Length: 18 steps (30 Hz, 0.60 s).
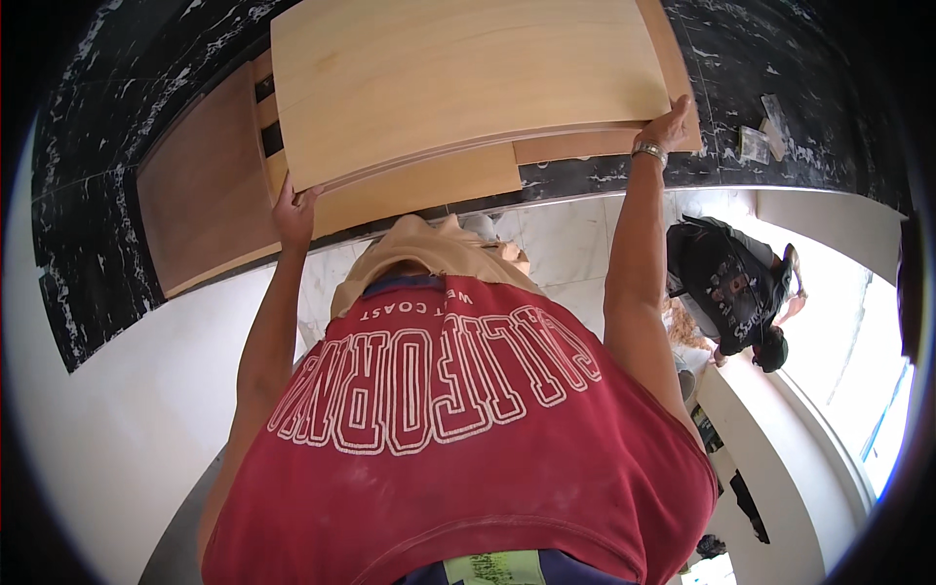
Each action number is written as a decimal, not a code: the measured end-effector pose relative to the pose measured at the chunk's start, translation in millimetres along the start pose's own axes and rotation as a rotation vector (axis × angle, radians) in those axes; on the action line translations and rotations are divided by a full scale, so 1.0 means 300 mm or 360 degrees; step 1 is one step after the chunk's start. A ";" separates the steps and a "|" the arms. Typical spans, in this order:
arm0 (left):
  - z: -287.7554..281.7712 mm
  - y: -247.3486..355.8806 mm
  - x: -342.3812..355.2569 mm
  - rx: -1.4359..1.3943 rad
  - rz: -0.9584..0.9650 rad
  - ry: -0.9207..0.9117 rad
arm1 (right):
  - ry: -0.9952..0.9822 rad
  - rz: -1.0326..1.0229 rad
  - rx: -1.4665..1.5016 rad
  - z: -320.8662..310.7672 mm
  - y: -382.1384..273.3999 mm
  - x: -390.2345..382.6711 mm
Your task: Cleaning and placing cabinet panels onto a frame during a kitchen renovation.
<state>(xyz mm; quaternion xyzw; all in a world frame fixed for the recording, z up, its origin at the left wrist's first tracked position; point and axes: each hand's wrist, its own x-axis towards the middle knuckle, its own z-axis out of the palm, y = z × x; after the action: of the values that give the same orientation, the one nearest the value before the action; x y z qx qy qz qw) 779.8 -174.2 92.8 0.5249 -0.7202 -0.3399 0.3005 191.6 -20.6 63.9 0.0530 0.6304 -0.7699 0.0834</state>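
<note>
A large light-brown wooden panel (pixel 468 78) lies at a slant over other boards on the black countertop. My left hand (pixel 295 213) grips its near left corner, thumb and fingers pressed at the edge. At the near right corner, my right hand (pixel 666 129) is closed around the edge, with a watch on that wrist. Under the held panel, a second wooden board (pixel 419 190) shows along the near side. A darker brown board (pixel 200 180) lies to the left, and another strip of board (pixel 678 58) sticks out at the right.
White-veined black stone forms the countertop (pixel 726 97). Small flat pieces (pixel 755 144) lie on it at the right. To my right, a person in a dark shirt (pixel 726 283) bends low near the pale tiled floor (pixel 570 234). A white wall (pixel 146 390) stands at the left.
</note>
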 end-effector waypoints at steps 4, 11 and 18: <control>0.014 0.031 -0.007 0.0005 -0.0078 -0.0048 | 0.0095 0.0100 0.0070 0.032 -0.046 -0.039; 0.014 0.043 0.021 -0.0328 -0.0134 -0.0100 | 0.0066 -0.0125 0.0013 -0.001 0.008 0.004; 0.010 0.048 0.001 -0.0540 -0.0544 0.0125 | -0.0002 0.0015 -0.0045 -0.008 -0.017 -0.002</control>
<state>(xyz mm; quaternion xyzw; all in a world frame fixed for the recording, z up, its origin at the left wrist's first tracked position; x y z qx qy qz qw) 769.6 -170.8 102.6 0.5940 -0.5412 -0.4812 0.3504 191.2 -17.2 68.3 0.0543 0.6410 -0.7605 0.0882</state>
